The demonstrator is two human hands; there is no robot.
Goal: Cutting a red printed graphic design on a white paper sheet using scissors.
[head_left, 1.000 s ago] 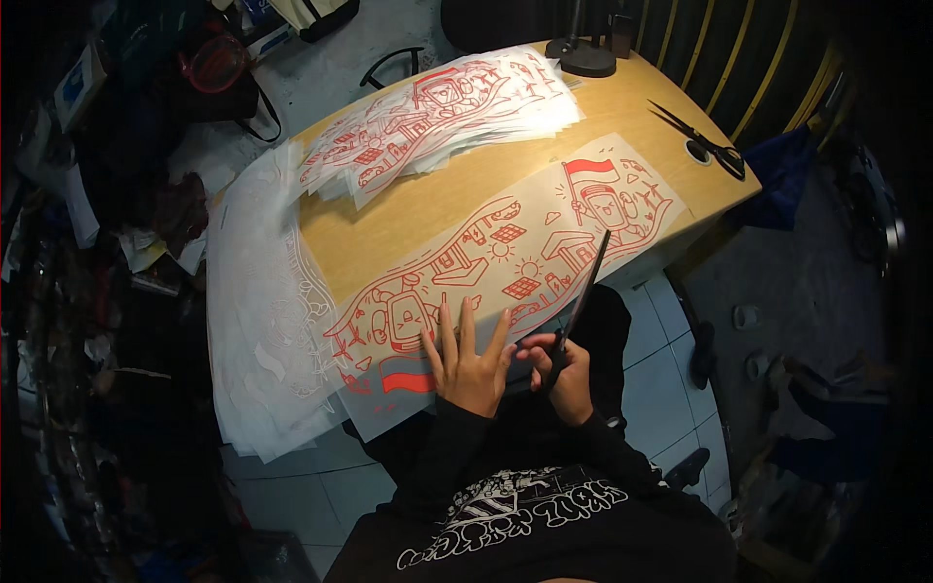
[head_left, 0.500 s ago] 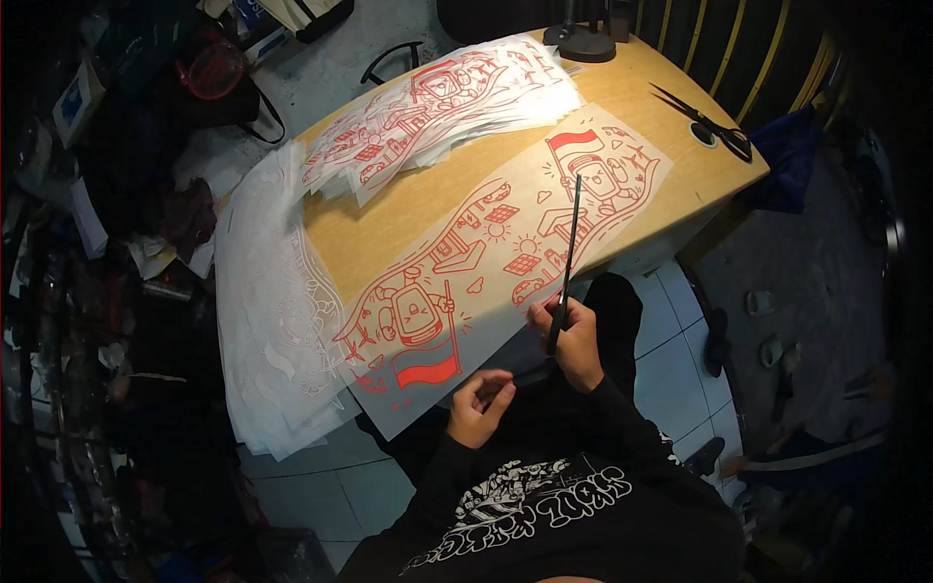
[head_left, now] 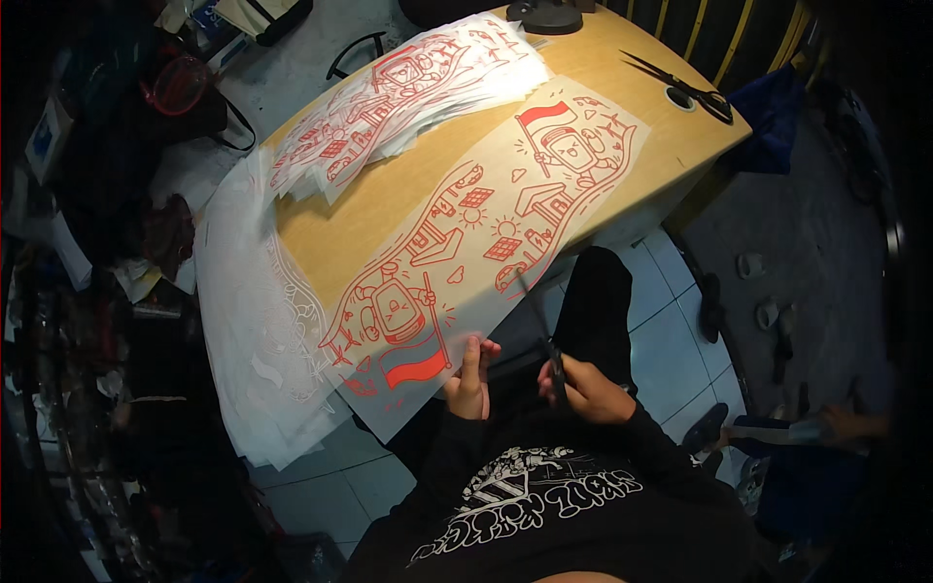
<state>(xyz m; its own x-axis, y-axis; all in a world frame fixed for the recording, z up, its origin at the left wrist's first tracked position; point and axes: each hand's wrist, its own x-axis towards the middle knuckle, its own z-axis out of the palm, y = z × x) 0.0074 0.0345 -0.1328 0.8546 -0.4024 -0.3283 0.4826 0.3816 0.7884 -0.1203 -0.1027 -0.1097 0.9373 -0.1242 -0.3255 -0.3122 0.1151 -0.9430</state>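
Observation:
A long translucent sheet (head_left: 434, 275) printed with red line drawings lies slantwise, its near edge overhanging the table. My left hand (head_left: 469, 384) is raised at that edge with fingers stretched out; one fingertip overlaps the sheet, though contact is unclear. To its right, my right hand (head_left: 595, 391) is closed round the dark handles of long, slim scissors (head_left: 556, 361). Their blades point up and left toward the sheet's edge and are blurred. My fingers partly cover the handles.
The wooden table (head_left: 321, 238) bears a pile of red-printed sheets (head_left: 389, 102) at its far side. White-printed sheets (head_left: 248, 330) hang over the left end. Another pair of black scissors (head_left: 695, 92) lies far right, near a lamp base (head_left: 544, 15). Another person's arm (head_left: 850, 425) shows at right.
My right hand has drawn the scissors back toward me and down, off the sheet's printed area. My left hand has risen to the sheet's edge, its fingers straightening. The view has shifted slightly.

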